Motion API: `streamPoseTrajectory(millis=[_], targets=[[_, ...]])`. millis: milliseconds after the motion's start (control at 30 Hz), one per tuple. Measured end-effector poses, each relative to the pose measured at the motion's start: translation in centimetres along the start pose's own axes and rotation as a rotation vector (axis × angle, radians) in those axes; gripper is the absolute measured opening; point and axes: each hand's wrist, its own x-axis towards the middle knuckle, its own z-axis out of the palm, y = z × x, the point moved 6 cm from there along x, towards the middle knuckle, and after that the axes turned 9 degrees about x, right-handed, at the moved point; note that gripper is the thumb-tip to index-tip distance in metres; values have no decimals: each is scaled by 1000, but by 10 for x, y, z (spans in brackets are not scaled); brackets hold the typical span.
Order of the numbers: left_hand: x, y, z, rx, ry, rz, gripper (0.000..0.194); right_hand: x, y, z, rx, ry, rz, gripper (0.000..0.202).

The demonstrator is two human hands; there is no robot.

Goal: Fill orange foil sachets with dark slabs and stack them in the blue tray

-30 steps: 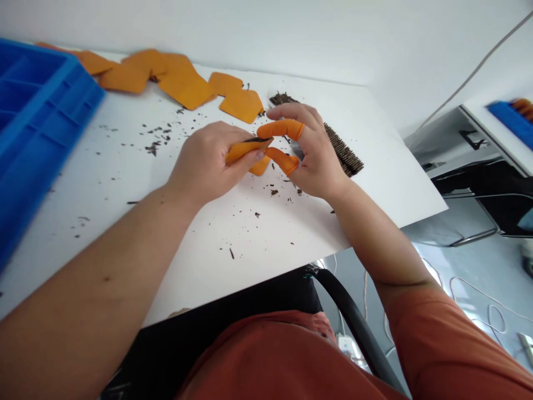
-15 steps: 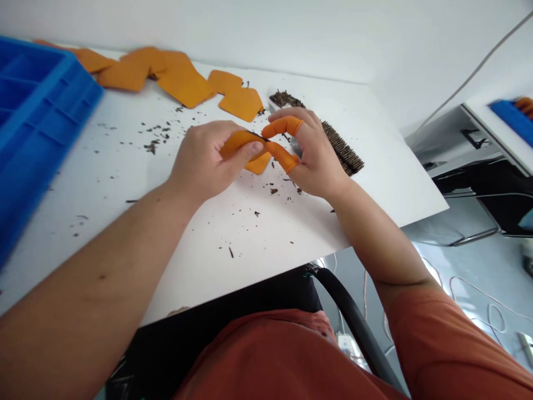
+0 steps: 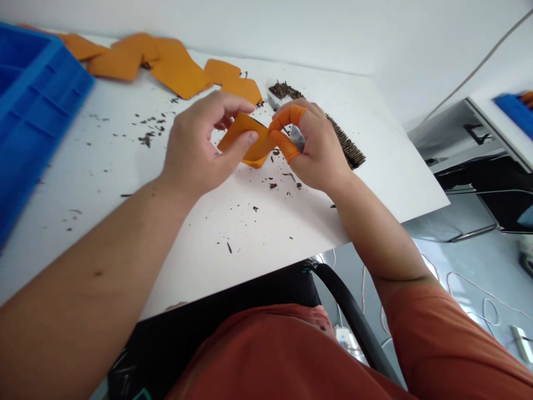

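Observation:
My left hand (image 3: 202, 145) holds an orange piece of thin sheet (image 3: 260, 145), bent or folded like a small pouch, with the thumb across its near face. At its right corner, my right hand (image 3: 314, 145) pinches with thumb and forefinger, both covered by orange finger cots. The pinched edge is hidden under the fingertips. Beyond and right of my right hand lies a row of thin brown sticks (image 3: 347, 145), partly covered by the hand. A small heap of brown bits (image 3: 286, 90) sits behind the knuckles.
Several flat orange pieces (image 3: 177, 68) lie along the back of the white table (image 3: 200, 266). A blue crate (image 3: 41, 105) stands at the left. Dark brown crumbs (image 3: 145, 139) are scattered over the tabletop. A chair armrest (image 3: 353, 316) and cables are below the front edge.
The orange piece has turned so that more of its near face shows. My left fingers have lifted off its far edge, and my right thumb and forefinger have closed at its corner.

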Motion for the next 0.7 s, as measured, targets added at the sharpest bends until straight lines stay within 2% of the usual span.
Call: streamPoseTrajectory(millis=[200, 367, 567, 700], targets=[[0, 4, 0, 39, 8, 32, 8, -1, -4, 1, 9, -41, 4, 6], [0, -5, 4, 58, 13, 27, 19, -1, -5, 1, -1, -26, -28, 8], [1, -16, 8, -157, 77, -124, 28, 0, 2, 4, 9, -39, -15, 13], [0, -21, 15, -197, 33, -139, 37, -1, 3, 1, 7, 1, 7, 12]])
